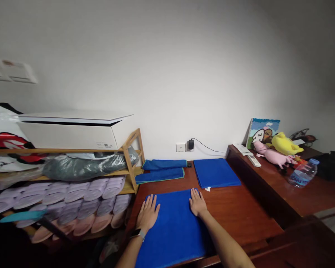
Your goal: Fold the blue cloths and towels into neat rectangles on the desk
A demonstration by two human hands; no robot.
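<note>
A blue cloth [174, 227] lies spread flat on the reddish-brown wooden table [229, 208], reaching its front edge. On the cloth's far left corner rests my left hand [148, 212], palm down with fingers spread; a watch is on that wrist. My right hand [197, 203] lies flat at the far right corner, fingers extended. Behind it sits a folded blue cloth [216, 172] with a small white tag. Two narrow folded blue cloths with green edging, one farther back [164, 164] and one nearer [160, 175], lie by the wall.
A wooden rack [131, 163] at left holds a white box [69, 134] and rows of slippers [92, 190]. On the raised right surface are a remote [254, 160], plush toys [286, 144], a picture and a bottle [304, 174]. A plugged-in adapter [191, 144] trails a cable.
</note>
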